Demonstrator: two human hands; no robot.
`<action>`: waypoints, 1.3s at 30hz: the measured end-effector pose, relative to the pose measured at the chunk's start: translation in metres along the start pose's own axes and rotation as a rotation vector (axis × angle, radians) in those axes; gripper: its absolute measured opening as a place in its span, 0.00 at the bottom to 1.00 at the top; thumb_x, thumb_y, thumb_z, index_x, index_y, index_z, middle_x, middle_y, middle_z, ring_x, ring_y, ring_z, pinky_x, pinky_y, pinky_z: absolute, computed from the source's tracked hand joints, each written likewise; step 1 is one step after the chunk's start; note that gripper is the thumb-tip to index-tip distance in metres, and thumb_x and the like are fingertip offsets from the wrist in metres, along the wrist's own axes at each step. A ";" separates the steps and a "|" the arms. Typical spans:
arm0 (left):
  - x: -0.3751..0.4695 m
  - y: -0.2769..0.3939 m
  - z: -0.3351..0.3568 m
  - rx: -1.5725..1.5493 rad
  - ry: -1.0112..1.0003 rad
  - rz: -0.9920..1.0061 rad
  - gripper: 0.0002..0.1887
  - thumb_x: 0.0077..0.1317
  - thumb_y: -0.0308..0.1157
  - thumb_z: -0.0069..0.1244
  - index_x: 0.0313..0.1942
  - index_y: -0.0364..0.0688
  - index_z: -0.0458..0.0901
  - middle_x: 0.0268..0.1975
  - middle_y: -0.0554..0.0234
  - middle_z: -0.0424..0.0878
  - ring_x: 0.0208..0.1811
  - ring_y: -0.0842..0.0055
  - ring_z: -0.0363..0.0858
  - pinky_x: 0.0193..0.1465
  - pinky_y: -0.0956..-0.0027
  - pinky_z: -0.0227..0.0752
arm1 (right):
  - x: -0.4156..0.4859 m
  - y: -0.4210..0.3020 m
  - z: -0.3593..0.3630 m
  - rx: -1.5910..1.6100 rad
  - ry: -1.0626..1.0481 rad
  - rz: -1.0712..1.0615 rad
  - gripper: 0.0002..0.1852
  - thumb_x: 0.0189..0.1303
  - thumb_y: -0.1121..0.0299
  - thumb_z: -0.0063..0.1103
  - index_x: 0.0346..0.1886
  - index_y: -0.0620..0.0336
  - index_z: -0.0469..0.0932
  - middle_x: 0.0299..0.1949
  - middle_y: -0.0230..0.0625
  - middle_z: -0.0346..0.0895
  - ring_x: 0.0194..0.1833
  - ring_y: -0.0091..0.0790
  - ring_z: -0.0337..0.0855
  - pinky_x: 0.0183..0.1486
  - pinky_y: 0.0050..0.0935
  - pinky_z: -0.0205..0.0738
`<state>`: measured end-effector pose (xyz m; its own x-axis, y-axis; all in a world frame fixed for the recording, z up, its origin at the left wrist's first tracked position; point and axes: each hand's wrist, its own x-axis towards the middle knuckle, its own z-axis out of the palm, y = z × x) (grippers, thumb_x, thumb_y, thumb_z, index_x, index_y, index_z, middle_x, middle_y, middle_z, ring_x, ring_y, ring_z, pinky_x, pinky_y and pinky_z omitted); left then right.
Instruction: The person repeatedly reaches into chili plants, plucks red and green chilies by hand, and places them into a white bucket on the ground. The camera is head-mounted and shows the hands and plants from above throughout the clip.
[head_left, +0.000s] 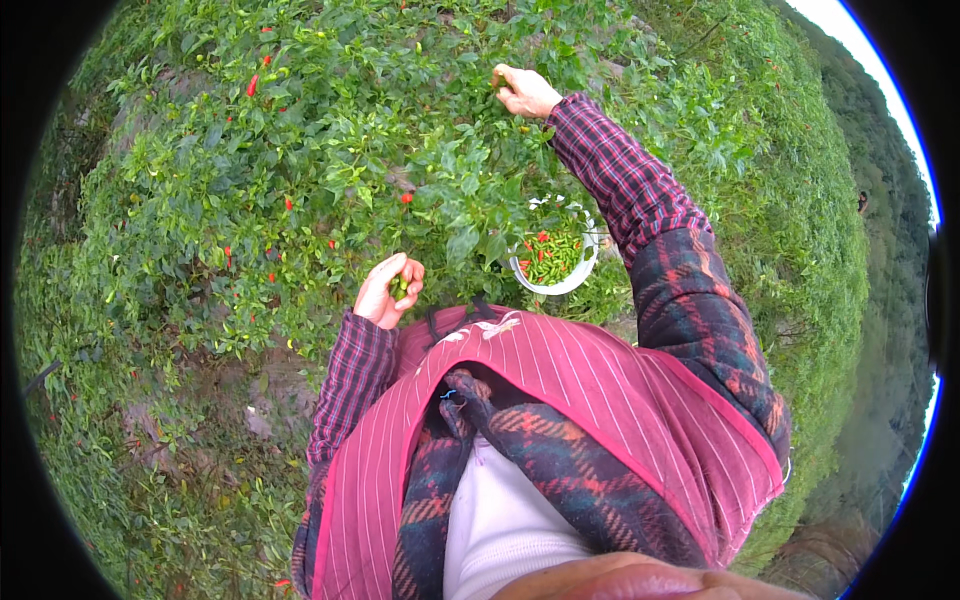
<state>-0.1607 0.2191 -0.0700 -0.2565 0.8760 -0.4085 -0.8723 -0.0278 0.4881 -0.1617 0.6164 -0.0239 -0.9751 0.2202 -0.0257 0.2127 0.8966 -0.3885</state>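
My left hand is curled in front of the apron, palm up, around a few green chili peppers. Farther out, my right hand reaches into the top of a chili pepper plant. Its thumb and fingers are bent close together at the leaves; whether anything is between them is too small to tell. Between the two hands, nearer my body, stands a white bucket. Inside it lie many small green chili peppers with some red ones among them. Leaves overhang the bucket's left and far rim.
Dense pepper plants spread all around, with ripe red peppers hanging at the left. Bare soil shows at lower left. A striped pink apron covers my front. Far right, a person appears small before a wooded slope.
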 end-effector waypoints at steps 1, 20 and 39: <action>0.000 0.000 0.001 0.005 0.010 -0.007 0.13 0.65 0.38 0.42 0.23 0.42 0.66 0.28 0.63 0.69 0.23 0.84 0.65 0.15 0.84 0.50 | -0.001 0.001 -0.002 0.024 0.017 0.038 0.11 0.52 0.67 0.47 0.38 0.62 0.71 0.32 0.50 0.76 0.36 0.48 0.77 0.40 0.40 0.71; 0.000 -0.011 -0.007 0.000 -0.010 -0.020 0.14 0.65 0.38 0.42 0.23 0.42 0.67 0.27 0.65 0.69 0.23 0.84 0.65 0.14 0.85 0.51 | -0.004 0.004 -0.014 1.304 0.017 0.645 0.05 0.64 0.69 0.42 0.31 0.58 0.65 0.19 0.27 0.59 0.17 0.17 0.56 0.14 0.13 0.48; -0.016 -0.025 -0.020 -0.074 0.047 0.011 0.13 0.64 0.37 0.42 0.23 0.42 0.67 0.29 0.64 0.69 0.24 0.83 0.65 0.15 0.85 0.52 | 0.065 0.004 0.021 -0.008 -0.045 0.505 0.21 0.54 0.53 0.56 0.41 0.61 0.79 0.44 0.49 0.76 0.49 0.44 0.75 0.53 0.35 0.67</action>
<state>-0.1429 0.1962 -0.0908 -0.2842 0.8518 -0.4400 -0.8972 -0.0745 0.4353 -0.2258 0.6264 -0.0469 -0.7519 0.6108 -0.2481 0.6590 0.6853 -0.3100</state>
